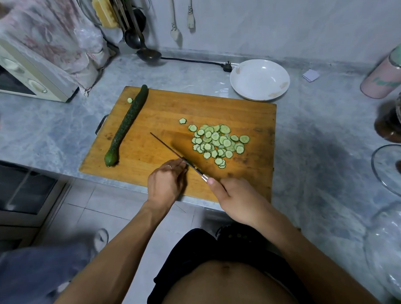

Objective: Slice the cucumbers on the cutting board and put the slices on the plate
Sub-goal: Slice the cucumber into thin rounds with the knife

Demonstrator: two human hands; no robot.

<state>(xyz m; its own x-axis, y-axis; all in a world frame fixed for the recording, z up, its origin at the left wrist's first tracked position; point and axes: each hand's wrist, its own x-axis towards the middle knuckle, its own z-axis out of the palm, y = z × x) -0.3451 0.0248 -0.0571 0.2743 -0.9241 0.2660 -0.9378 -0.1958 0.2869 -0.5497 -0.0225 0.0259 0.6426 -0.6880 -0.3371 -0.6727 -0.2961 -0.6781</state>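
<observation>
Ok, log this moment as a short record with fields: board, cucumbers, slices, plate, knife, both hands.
board: wooden cutting board on the grey counter
whole cucumber: one uncut cucumber along the board's left side
slices: pile of slices on the board's right half; one stray slice beside the cucumber's far end
plate: white plate beyond the board's far right corner, no slices on it
knife: knife, tip pointing far-left
right hand: right hand holds the knife handle
left hand: left hand, fingertips touching the blade near the handle

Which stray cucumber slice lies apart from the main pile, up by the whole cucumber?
The lone slice at the cutting board's far left corner, just left of the whole cucumber; another stray sits beside the pile.
</observation>
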